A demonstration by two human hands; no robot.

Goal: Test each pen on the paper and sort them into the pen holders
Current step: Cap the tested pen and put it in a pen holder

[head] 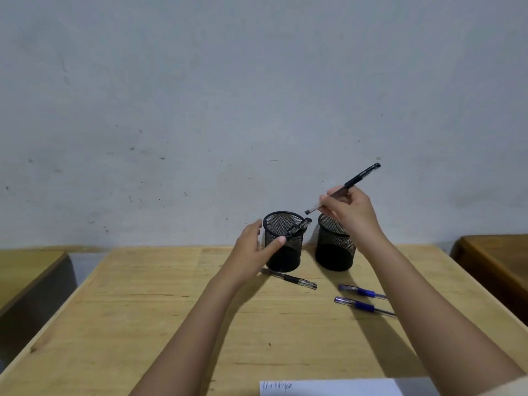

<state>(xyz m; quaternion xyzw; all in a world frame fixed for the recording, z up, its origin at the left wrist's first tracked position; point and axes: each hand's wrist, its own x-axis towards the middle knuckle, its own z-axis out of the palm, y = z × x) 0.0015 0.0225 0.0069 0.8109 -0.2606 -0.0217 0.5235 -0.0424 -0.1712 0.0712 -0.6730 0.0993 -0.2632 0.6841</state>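
Two black mesh pen holders stand at the back of the wooden desk. The left holder (283, 252) has two black pens (300, 227) leaning in it. The right holder (335, 252) is partly hidden behind my right hand (353, 212), which pinches a black capped pen (357, 180) tilted in the air, its lower end above the gap between the holders. My left hand (253, 250) is cupped beside the left holder, fingers apart, thumb near its rim. A black pen (291, 279) and two blue pens (361, 292) (364, 306) lie on the desk. A white paper (328, 387) with scribbles lies at the near edge.
The wooden desk (171, 310) ends against a grey wall. Other desks stand at the left (25, 270) and right (497, 261) with gaps between.
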